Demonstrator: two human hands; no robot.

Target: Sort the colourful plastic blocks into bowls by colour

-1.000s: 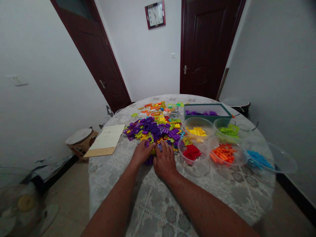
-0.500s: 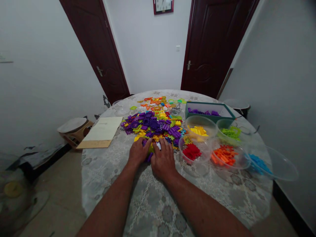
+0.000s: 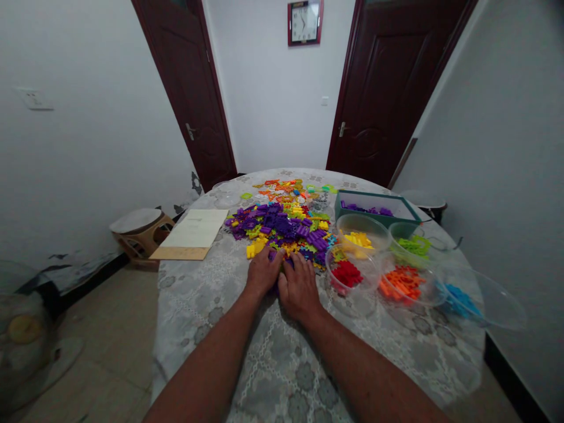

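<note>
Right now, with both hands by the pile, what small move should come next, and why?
Perhaps draw the purple pieces between the left hand and right hand clear of the pile: it mixes colours, while the box shows only purple inside.

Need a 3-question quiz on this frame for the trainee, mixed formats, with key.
1. Multiple choice: what colour are the pieces in the green-edged box?
a) red
b) purple
c) blue

2. True or false: the bowl of red pieces stands nearer the person than the bowl of yellow pieces.

3. Short answer: which of the person's hands is closer to the bowl of red pieces?

Key: 1 b; 2 true; 3 the right hand.
</note>
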